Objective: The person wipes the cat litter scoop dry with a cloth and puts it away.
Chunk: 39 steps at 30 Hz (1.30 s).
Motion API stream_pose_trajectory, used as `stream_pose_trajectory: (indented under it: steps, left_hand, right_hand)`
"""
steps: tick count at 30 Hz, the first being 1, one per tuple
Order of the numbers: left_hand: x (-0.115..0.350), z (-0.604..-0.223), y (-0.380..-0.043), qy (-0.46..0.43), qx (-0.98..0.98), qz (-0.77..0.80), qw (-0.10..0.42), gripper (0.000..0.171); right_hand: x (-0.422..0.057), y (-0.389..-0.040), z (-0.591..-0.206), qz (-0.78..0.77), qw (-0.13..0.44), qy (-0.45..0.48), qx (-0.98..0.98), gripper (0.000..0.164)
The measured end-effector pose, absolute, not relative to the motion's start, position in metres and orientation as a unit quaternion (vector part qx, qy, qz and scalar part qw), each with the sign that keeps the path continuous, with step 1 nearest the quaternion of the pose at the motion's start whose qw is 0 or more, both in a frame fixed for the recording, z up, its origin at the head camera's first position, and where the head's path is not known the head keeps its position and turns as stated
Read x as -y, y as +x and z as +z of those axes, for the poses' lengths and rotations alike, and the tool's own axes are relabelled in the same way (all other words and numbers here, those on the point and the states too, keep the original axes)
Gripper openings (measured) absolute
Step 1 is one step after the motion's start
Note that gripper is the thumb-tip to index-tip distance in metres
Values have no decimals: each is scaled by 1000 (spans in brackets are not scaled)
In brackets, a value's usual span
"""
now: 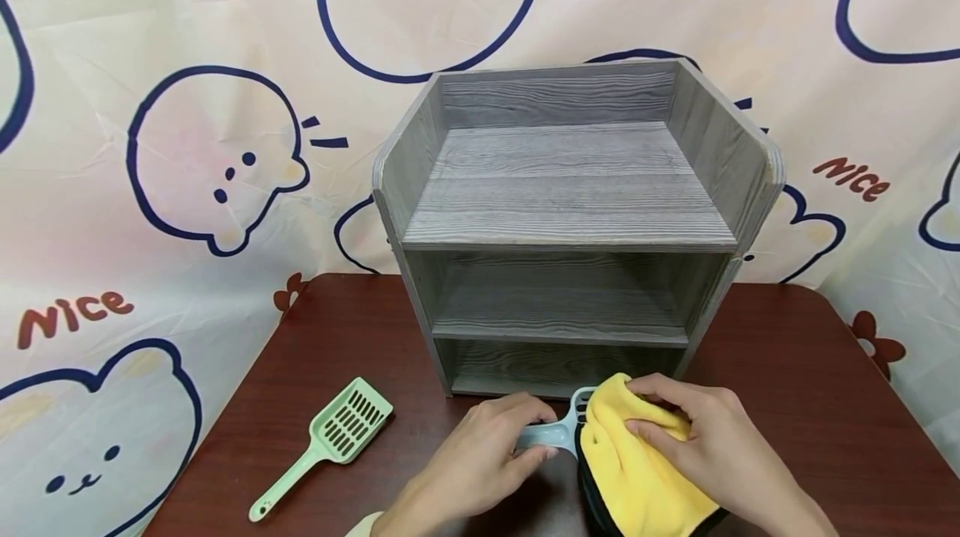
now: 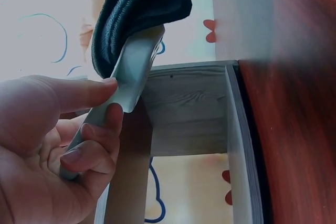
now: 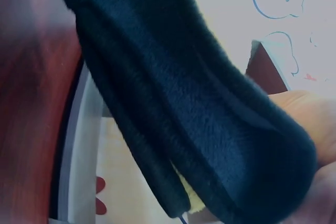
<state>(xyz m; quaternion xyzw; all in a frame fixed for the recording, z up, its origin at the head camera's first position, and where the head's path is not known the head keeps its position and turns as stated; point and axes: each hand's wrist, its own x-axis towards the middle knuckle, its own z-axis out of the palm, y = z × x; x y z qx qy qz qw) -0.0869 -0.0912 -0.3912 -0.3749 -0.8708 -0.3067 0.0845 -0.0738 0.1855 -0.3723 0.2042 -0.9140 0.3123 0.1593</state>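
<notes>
My left hand (image 1: 483, 449) grips the handle of a light blue litter scoop (image 1: 549, 435), thumb on one side and fingers curled round the other. The slotted head of that scoop is mostly hidden behind a yellow cloth (image 1: 637, 458) with a dark backing. My right hand (image 1: 708, 433) pinches the cloth between thumb and fingers, against the scoop's head. In the left wrist view the cloth's dark side (image 2: 118, 35) drapes over the end of the scoop (image 2: 134, 66). Dark folds of the cloth (image 3: 173, 87) fill much of the right wrist view, with part of the right hand (image 3: 310, 119) behind them.
A pale green slotted litter scoop (image 1: 348, 429) lies on the dark red-brown table (image 1: 330, 345) at the left. Behind my hands stands a grey wood-grain shelf unit (image 1: 570, 187) with a top tray and two compartments. A cartoon-printed sheet (image 1: 225, 128) hangs behind it.
</notes>
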Motion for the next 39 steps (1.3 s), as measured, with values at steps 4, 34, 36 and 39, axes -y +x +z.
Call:
stream_pose_trajectory:
  steps: [4,34,36,39]
  left_hand:
    - [96,-386,-88,-372,871,-311,79,20]
    - [151,-350,-101,-337,853,-397,22,16]
    - [152,-349,-101,-332,850,-409,9,16]
    - [153,-347,-101,-324,840,-434,-25,14]
  right_hand:
    - [-194,-74,-367,308,178,194,914,40]
    - [-270,-55,-328,367,193,58,908,45]
    - [-269,-55,-328,370,182,60,909,46]
    - [-266,-54,-328,377,160,62,910,45]
